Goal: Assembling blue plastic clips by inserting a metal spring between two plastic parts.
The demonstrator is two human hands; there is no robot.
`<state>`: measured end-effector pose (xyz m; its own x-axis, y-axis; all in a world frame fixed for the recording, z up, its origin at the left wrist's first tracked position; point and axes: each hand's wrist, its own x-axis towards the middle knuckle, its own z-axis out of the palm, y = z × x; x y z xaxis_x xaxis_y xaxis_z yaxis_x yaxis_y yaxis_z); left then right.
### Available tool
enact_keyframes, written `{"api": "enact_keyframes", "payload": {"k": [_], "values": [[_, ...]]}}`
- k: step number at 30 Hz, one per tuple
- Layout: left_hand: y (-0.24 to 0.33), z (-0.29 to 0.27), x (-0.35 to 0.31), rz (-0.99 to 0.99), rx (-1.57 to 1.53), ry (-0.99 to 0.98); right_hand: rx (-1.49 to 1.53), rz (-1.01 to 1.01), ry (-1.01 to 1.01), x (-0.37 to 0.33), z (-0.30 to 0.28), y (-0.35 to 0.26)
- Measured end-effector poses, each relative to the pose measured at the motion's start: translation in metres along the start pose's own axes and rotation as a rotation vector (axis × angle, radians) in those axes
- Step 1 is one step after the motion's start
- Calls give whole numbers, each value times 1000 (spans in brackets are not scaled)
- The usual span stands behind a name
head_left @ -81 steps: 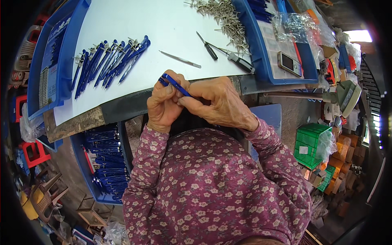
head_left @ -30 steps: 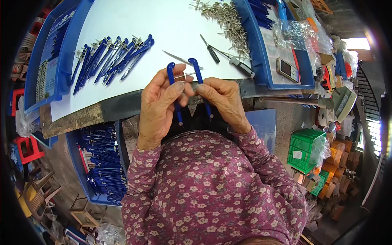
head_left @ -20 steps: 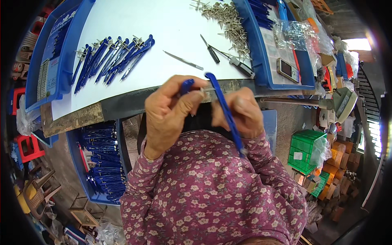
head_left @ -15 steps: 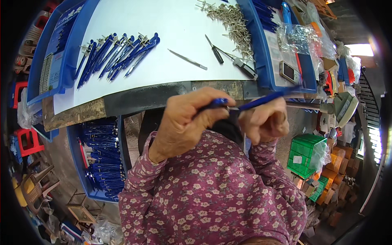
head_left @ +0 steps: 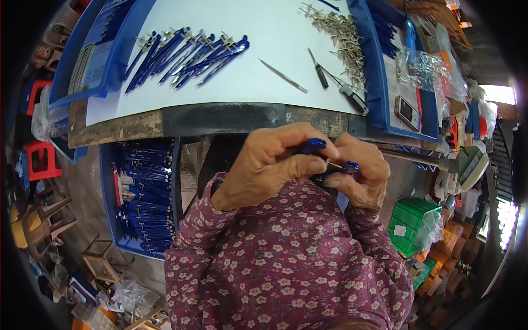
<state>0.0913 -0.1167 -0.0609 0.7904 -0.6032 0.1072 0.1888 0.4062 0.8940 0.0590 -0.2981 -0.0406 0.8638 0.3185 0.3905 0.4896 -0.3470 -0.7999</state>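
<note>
Person's left hand (head_left: 267,169) pinched tight on one blue strip (head_left: 313,144); right hand (head_left: 369,175) pinched tight on second blue strip (head_left: 351,166), thin metal pin (head_left: 334,164) between; both strips this side of table edge (head_left: 220,121). Beyond, on white sheet (head_left: 258,33): slim metal tool (head_left: 283,75), bunched blue strips (head_left: 159,59) left, metal pin pile (head_left: 345,41) right.

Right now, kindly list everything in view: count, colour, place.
Held pieces: two, blue, one at each hand
Tabletop pieces: several, blue, table left
Trays: three, blue, table left, table right, below table
Pins: many, silver, table right
Thin strip: one, silver, table middle
Pointed tools: two, dark handles, beside pins
Phone: one, silver, right tray
Table: one, white top, centre
Crates: two, green, lower right
Stool: at least one, red, left
Edge clutter: uncountable, mixed colours, both sides
Left hand, right hand: one each, maroon sleeves, centre
</note>
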Motion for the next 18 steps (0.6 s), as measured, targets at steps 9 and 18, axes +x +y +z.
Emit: {"api": "enact_keyframes", "payload": {"k": [9, 18], "values": [[-24, -11, -23, 62, 351, 335, 150, 482, -38, 13, 30, 11], [-35, -27, -43, 177, 858, 392, 637, 613, 96, 12, 74, 55]]}}
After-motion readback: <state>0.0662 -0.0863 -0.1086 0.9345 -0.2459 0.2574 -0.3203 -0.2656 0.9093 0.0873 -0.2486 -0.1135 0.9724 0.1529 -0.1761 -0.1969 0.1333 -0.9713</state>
